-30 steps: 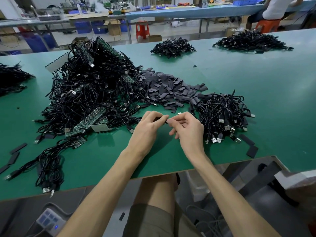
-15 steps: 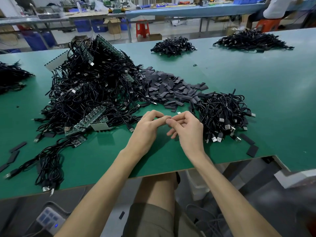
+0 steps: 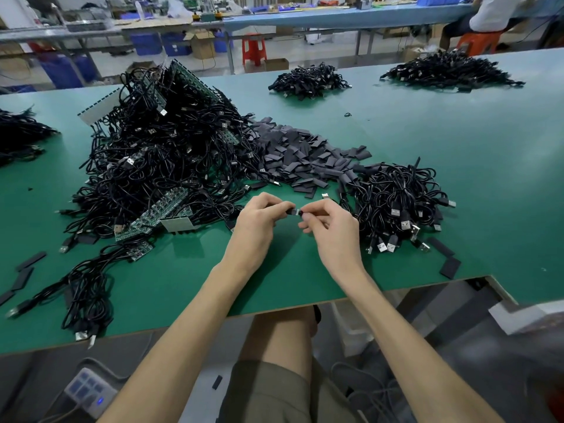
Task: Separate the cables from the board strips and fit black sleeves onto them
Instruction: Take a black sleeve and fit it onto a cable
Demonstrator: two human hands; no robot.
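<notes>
**Grip.** The fingertips (image 3: 282, 206) of the left hand (image 3: 259, 221) and those of the right hand (image 3: 332, 230) meet just above the green table (image 3: 488, 148). Both hands pinch one short black piece (image 3: 295, 212) between thumb and forefinger, and the other fingers are curled. The piece is probably a sleeve going onto a cable end. The fingers hide the cable, so how far the sleeve is seated cannot be told.

**Supply.** The stock of loose black sleeves (image 3: 305, 160) lies at 12 o'clock from the hands and is large.

**Done.** The small cable pile (image 3: 399, 203) lies at 3 o'clock, just beside the right hand. Its plugs are free of boards, so this is judged the finished output.

**Left to do.**
- The main cable heap (image 3: 164, 154) at 10 o'clock is far bigger than the 3 o'clock pile.
- Green board strips (image 3: 158, 212) with cables attached lie at its near edge, at 9 o'clock, and more boards stand in the heap.
- A trailing cable bundle (image 3: 85, 285) lies at 8 o'clock near the table edge.

**Assessment.** The task is at an early stage. Most cables need separating and sleeving.
</notes>
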